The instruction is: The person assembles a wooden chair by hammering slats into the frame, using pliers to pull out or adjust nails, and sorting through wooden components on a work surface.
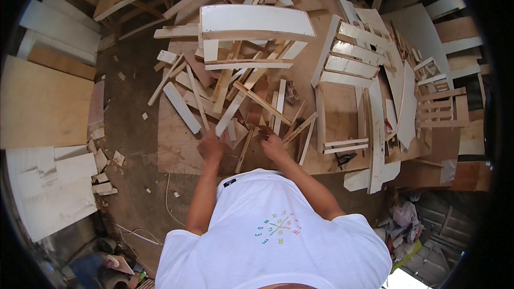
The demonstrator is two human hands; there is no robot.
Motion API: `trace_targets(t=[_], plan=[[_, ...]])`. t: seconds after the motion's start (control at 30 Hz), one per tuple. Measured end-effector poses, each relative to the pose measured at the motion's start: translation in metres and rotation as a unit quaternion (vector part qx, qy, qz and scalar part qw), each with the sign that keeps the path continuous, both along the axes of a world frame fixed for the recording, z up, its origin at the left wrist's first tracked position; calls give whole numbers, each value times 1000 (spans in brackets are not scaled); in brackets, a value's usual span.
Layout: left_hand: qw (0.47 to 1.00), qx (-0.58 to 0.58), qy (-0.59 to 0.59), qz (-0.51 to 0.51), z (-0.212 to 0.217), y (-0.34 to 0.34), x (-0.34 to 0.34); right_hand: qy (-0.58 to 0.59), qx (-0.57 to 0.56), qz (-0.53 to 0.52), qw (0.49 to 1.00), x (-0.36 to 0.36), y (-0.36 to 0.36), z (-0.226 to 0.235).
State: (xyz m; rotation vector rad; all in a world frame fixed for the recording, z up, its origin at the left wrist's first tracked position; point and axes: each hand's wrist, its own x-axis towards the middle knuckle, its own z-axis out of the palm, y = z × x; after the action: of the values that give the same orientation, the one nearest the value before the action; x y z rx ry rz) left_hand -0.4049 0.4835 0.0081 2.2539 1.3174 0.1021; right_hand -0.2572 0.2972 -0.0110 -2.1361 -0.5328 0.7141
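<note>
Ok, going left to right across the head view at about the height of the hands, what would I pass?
Large plywood sheet → bare dirt floor → left hand at the pile of wood strips → right hand → slatted white frame → long curved white board → small slatted rack.

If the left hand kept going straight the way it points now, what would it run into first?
The left hand points up the picture, into the scrap pile. First in that line is probably the long white strip whose near end lies right at its fingertips; whether the hand already touches it cannot be told. Behind it lie more crossed wooden slats.
</note>
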Motion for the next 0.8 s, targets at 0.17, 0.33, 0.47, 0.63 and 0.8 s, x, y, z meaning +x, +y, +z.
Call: trace_targets(t=[0.17,0.33,0.47,0.63,0.8], plan=[[995,40,-91,4,-7,18,-27,18,-11,-14,1000,1,10,-11],[997,-35,-66,-1,-3,10,-44,73,-17,-30,997,-3,21,-13],[990,-114,-71,-37,-6,-6,-51,293,35,-79,952,-3,33,7],[984,-117,-137,11,-7,-21,-52,219,51,-47,973,1,37,23],[966,-126,-215,73,16,-4,-37,-229,109,-34,967,70,75,57]])
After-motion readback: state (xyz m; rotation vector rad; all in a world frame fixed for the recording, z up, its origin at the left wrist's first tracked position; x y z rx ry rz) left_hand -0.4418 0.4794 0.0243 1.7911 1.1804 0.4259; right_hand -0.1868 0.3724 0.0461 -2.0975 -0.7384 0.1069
